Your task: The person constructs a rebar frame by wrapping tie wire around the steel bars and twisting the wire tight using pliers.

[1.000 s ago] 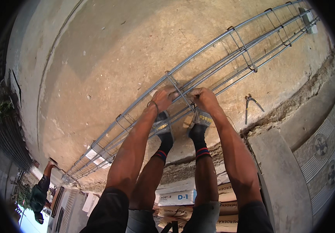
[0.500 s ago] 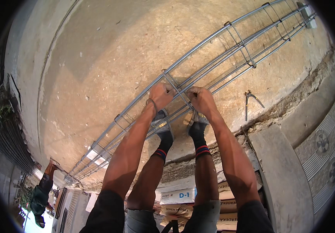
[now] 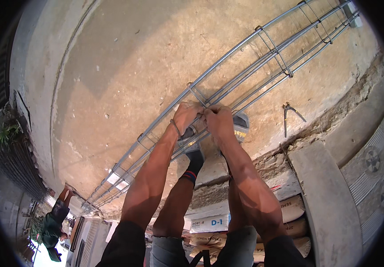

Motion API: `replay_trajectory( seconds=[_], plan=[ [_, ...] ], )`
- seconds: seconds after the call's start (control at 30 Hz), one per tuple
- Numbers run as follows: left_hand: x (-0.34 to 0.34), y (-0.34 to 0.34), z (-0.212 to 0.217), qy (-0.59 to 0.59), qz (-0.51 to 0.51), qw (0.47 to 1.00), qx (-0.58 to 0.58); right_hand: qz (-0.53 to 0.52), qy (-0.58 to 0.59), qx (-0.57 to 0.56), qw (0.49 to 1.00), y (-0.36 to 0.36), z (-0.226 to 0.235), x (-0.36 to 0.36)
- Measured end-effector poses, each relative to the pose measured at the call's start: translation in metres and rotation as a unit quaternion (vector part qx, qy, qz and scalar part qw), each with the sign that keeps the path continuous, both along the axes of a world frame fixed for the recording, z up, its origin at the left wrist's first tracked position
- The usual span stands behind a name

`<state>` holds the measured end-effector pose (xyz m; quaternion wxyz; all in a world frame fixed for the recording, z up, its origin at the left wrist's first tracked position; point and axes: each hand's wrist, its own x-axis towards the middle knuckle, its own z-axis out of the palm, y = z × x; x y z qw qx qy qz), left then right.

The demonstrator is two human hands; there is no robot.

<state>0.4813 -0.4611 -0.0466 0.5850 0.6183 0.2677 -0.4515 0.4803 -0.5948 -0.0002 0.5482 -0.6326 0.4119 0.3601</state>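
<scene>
A long steel rebar cage (image 3: pixel 275 51) runs diagonally over the ground, from lower left to upper right. Its bars are joined by thin square stirrups. Both of my hands meet at one stirrup near the middle. My left hand (image 3: pixel 187 117) has its fingers pinched by the inner bars. Close against it, my right hand (image 3: pixel 218 119) is closed too, fingertips at the same joint. Whatever lies between the fingertips is too small and covered to make out. To the right, a pair of pincers (image 3: pixel 285 119) lies on the ground with handles spread.
My sandalled feet stand under and beside the cage, the left sandal (image 3: pixel 191 141) partly behind bars. Paper sacks (image 3: pixel 292 209) are stacked below a broken concrete edge (image 3: pixel 263 165). A concrete slab (image 3: pixel 323 196) lies at right. Another person (image 3: pixel 54 222) stands far left.
My right hand has moved left and down, up against my left hand. My left hand has shifted slightly down. My right foot has moved to the right.
</scene>
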Motion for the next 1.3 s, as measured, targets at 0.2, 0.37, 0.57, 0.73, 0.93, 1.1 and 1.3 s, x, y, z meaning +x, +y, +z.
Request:
replay_trajectory(
  seconds=[0.2, 0.37, 0.57, 0.73, 0.93, 1.1, 1.3],
  plan=[
    [0.018, 0.006, 0.014, 0.146, 0.051, 0.987, -0.034, -0.104, 0.020, 0.056, 0.993, -0.021, 0.002, -0.016],
    [0.023, 0.009, 0.010, 0.120, -0.014, 0.993, 0.005, 0.059, -0.075, 0.022, 0.995, -0.060, -0.015, -0.025],
    [0.009, 0.005, 0.020, 0.130, 0.093, 0.986, -0.038, 0.244, -0.166, -0.056, 0.954, -0.075, -0.017, -0.015],
    [-0.032, -0.018, 0.028, -0.003, 0.101, 0.995, 0.007, 0.169, -0.100, 0.011, 0.980, -0.060, -0.017, -0.009],
    [-0.058, -0.034, 0.028, -0.202, -0.108, 0.962, 0.148, 0.137, -0.040, 0.031, 0.989, -0.039, -0.014, 0.002],
    [-0.040, -0.019, 0.032, 0.102, 0.221, 0.970, -0.019, 0.151, -0.078, 0.024, 0.985, -0.059, -0.013, -0.010],
    [-0.001, 0.025, -0.003, 0.209, 0.297, 0.925, -0.115, 0.419, -0.188, -0.129, 0.879, -0.075, -0.035, -0.009]
  ],
)
